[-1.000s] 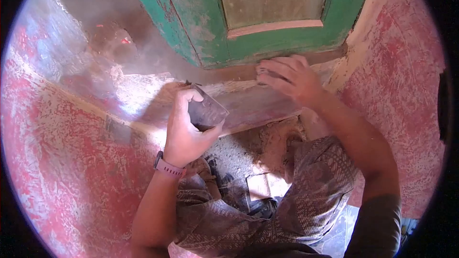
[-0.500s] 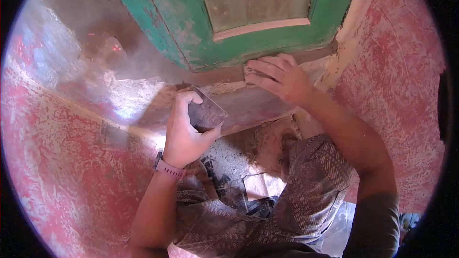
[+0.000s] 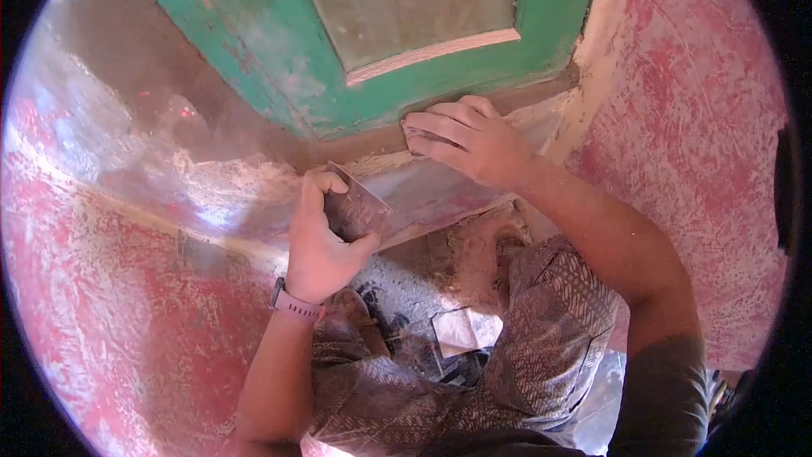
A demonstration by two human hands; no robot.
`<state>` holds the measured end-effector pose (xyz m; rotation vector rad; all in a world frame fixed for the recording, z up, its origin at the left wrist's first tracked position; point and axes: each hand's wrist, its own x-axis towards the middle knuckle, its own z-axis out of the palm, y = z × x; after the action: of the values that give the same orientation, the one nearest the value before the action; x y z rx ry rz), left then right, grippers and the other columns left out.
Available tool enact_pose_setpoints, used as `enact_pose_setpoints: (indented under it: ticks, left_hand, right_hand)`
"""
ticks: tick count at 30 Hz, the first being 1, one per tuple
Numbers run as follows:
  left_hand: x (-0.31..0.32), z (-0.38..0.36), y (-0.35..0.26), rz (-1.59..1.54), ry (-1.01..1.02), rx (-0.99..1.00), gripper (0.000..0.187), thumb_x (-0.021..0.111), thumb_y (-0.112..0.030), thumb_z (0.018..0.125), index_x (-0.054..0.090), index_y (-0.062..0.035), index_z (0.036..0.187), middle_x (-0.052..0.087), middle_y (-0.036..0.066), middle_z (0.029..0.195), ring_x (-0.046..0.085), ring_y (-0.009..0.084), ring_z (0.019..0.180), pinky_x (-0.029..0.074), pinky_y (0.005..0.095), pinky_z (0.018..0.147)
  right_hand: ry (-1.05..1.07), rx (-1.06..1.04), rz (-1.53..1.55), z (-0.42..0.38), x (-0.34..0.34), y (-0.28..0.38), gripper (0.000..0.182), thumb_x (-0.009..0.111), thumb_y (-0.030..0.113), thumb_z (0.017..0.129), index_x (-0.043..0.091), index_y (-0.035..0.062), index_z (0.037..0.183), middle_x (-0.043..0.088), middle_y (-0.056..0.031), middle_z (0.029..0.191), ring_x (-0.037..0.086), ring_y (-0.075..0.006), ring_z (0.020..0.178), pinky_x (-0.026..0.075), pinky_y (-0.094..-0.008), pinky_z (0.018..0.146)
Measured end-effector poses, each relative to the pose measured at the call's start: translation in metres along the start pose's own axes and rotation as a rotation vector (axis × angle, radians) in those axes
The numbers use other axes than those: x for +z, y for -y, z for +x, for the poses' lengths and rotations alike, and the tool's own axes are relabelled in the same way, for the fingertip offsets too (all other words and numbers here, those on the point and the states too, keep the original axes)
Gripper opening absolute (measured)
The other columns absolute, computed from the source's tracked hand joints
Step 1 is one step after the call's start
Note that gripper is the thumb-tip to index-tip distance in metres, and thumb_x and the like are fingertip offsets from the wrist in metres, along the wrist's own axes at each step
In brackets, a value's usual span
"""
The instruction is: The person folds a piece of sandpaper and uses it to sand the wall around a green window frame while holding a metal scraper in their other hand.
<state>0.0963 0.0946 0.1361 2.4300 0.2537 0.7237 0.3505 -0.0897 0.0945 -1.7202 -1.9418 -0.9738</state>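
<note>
My left hand [image 3: 317, 241] grips a flat, dark rectangular scraper blade [image 3: 359, 210] between thumb and fingers. The blade is tilted and apart from the ledge by a little. My right hand [image 3: 482, 142] is pressed on the brown sill [image 3: 541, 95] just below the green window frame [image 3: 338, 110]. Under its curled fingers sits a small brown piece [image 3: 412, 142] that looks like folded sandpaper, mostly hidden by the fingers. A watch with a pink strap [image 3: 300, 306] is on my left wrist.
Worn pink-and-white walls [image 3: 110, 305] stand on both sides. A rough, dusty ledge [image 3: 228, 182] runs below the frame. Beneath me lie a pale sheet [image 3: 457, 330] and dusty ground, between my patterned trouser legs [image 3: 550, 313].
The view has shifted, so the frame appears further left and lower. My right hand has slid left along the sill with its piece. My left hand still holds the blade, nearly unmoved.
</note>
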Motion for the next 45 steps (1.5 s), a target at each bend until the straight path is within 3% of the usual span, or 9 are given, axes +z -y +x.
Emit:
enact_pose_setpoints:
  ticks: [8,11,16,17,21,24,30,42,45]
  left_hand:
    - [-0.008,-0.011,0.012,-0.073,0.007,-0.025,0.066,0.09,-0.004,0.072,0.048,-0.0086,0.122,0.055,0.011,0.118,0.058,0.0245,0.112,0.049,0.0374,0.102]
    - [-0.008,-0.014,0.012,-0.123,-0.004,-0.066,0.065,0.093,-0.007,0.076,0.049,-0.0076,0.123,0.06,0.015,0.121,0.062,0.0271,0.113,0.052,0.0405,0.1]
    - [0.008,-0.008,-0.003,-0.28,-0.099,0.187,0.08,0.087,-0.001,0.079,0.046,-0.0072,0.147,0.055,0.015,0.135,0.061,0.0256,0.118,0.053,0.0436,0.103]
    - [0.008,-0.014,-0.009,-0.463,-0.006,0.077,0.094,0.084,0.001,0.081,0.037,-0.0067,0.162,0.052,0.013,0.141,0.061,0.0237,0.119,0.056,0.0404,0.099]
    - [0.006,-0.024,-0.047,-0.732,0.229,-0.082,0.092,0.083,0.0,0.083,0.038,-0.0043,0.163,0.05,0.012,0.146,0.061,0.0174,0.117,0.056,0.0307,0.095]
    - [0.013,-0.037,-0.056,-0.512,0.266,-0.022,0.08,0.086,-0.006,0.08,0.052,-0.0027,0.153,0.062,0.015,0.138,0.065,0.026,0.122,0.054,0.0406,0.106]
    - [0.014,-0.041,-0.055,-0.335,0.25,0.123,0.081,0.089,-0.009,0.077,0.056,-0.0027,0.15,0.066,0.018,0.137,0.066,0.0326,0.127,0.052,0.0442,0.111]
    - [-0.001,-0.041,-0.065,-0.275,0.368,0.036,0.089,0.088,-0.001,0.078,0.05,-0.0017,0.158,0.062,0.018,0.147,0.062,0.0267,0.129,0.05,0.0403,0.113]
    - [-0.006,-0.027,-0.047,-0.233,0.311,0.139,0.097,0.084,0.009,0.077,0.042,-0.0027,0.164,0.058,0.01,0.148,0.062,0.0138,0.107,0.054,0.0328,0.097]
  right_hand:
    - [-0.057,0.077,-0.059,-0.037,-0.041,-0.025,0.041,0.077,0.016,0.09,0.072,0.0183,0.131,0.063,-0.0048,0.151,0.062,-0.0256,0.133,0.048,-0.0433,0.105]
    - [-0.282,0.419,0.016,-0.024,-0.071,-0.004,0.041,0.087,0.013,0.088,0.075,0.0153,0.126,0.067,-0.0087,0.146,0.064,-0.0274,0.131,0.049,-0.0429,0.107]
    - [-0.418,0.818,0.612,-0.005,-0.112,0.049,0.04,0.09,0.013,0.09,0.076,0.0088,0.127,0.071,-0.0127,0.139,0.065,-0.027,0.131,0.05,-0.0418,0.113]
    - [-0.423,0.844,0.718,-0.005,-0.112,0.062,0.039,0.09,0.012,0.091,0.075,0.0078,0.127,0.071,-0.013,0.138,0.065,-0.0262,0.132,0.049,-0.0417,0.115]
    - [-0.46,1.125,1.317,0.005,-0.091,0.143,0.037,0.084,0.011,0.1,0.07,0.0036,0.133,0.073,-0.0114,0.134,0.067,-0.0195,0.125,0.052,-0.0374,0.112]
    - [-0.778,1.32,1.765,0.004,-0.059,0.175,0.033,0.077,0.013,0.107,0.064,0.0011,0.135,0.073,-0.0099,0.129,0.069,-0.0152,0.117,0.056,-0.0344,0.104]
    - [-0.902,1.331,2.057,0.006,-0.045,0.187,0.028,0.074,0.01,0.108,0.065,0.0028,0.133,0.074,-0.0094,0.126,0.07,-0.015,0.113,0.058,-0.0365,0.102]
    - [-0.876,1.411,1.717,0.005,-0.041,0.173,0.033,0.08,0.009,0.102,0.07,0.003,0.134,0.075,-0.005,0.117,0.072,-0.0126,0.101,0.061,-0.0297,0.09]
    - [-0.852,1.479,0.9,-0.001,-0.026,0.152,0.034,0.077,0.01,0.103,0.069,0.0006,0.135,0.07,-0.0171,0.132,0.07,-0.0243,0.116,0.056,-0.0373,0.099]
